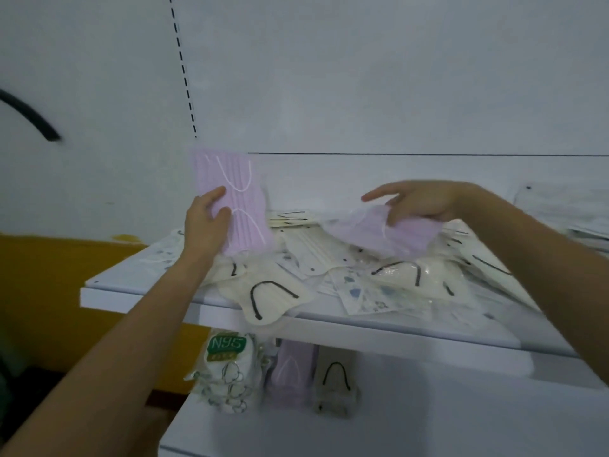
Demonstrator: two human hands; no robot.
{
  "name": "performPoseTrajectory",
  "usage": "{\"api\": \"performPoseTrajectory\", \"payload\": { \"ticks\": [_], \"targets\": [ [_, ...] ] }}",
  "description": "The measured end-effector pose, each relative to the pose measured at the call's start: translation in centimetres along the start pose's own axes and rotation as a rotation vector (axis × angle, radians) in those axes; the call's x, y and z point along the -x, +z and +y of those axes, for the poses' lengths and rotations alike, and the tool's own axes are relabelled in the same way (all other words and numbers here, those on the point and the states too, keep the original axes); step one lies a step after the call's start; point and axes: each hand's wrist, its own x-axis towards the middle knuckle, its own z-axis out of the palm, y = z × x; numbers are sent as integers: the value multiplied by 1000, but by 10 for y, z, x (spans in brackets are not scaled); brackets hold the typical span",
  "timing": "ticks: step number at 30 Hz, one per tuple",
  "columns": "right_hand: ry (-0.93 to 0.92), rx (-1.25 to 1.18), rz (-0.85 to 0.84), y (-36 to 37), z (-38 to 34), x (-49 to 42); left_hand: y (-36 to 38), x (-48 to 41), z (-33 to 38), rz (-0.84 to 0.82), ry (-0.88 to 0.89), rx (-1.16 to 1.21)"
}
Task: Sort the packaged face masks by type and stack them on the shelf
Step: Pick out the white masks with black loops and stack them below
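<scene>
The left hand (206, 222) grips one lilac mask pack (244, 192) upright at the left end of the heap (329, 268). The right hand (418, 201) pinches a second lilac pack (405, 240) lying atop that heap on the upper shelf (138, 291). Pulling it free could drag slick neighbours along and tip the overhanging cream pack (270, 301) at the heap's front off the shelf.

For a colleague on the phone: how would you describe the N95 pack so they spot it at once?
On the lower shelf, three stacks stand in a row. The N95 pack is leftmost, beside the lilac stack. Only it bears a green label.
</scene>
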Motion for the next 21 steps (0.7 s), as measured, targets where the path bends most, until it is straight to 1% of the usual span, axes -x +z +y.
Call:
{"api": "performPoseTrajectory", "payload": {
  "ticks": [2,3,5,7,9,11,14,16,18,21],
  "targets": [
    [-91,-290,27,-11,-8,13,-2,0,6,0,3,40],
    [-150,-405,72,-13,-13,17,-1,1,10,-5,3,74],
    [-262,-573,201,-4,-23,19,4,6,20,-38,-1,171],
    [-328,-662,314,18,-32,14,14,15,34,-108,-4,267],
    [-335,-605,408,49,-38,7,28,26,48,-193,-12,361],
    [-322,-453,511,80,-39,4,42,41,58,-258,-30,448],
    [-354,-224,708,109,-31,7,53,67,65,-313,32,438],
    [-370,-61,783,120,-27,20,50,83,65,-328,76,424],
    [-453,-21,744,129,-20,40,41,102,68,-358,69,455],
    [-479,9,615,150,-4,81,24,140,67,-455,11,496]
  ]
}}
